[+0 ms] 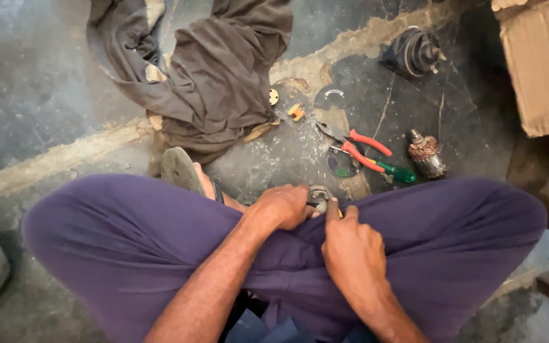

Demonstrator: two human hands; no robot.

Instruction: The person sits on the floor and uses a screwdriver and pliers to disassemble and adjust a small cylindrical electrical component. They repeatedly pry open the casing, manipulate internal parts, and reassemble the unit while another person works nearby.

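1. The left hand (pixel 282 207) is closed around a small dark metal part (pixel 318 194), held over the lap between both hands.
2. The right hand (pixel 352 249) is curled, thumb up against the part; what it grips is hidden.
3. The part looks rigid, fairly heavy and compact; it is best gripped around its body.
4. Mostly covered, so its axis cannot be told.
5. Red-handled pliers (pixel 358 147) lie on the floor beyond the hands.
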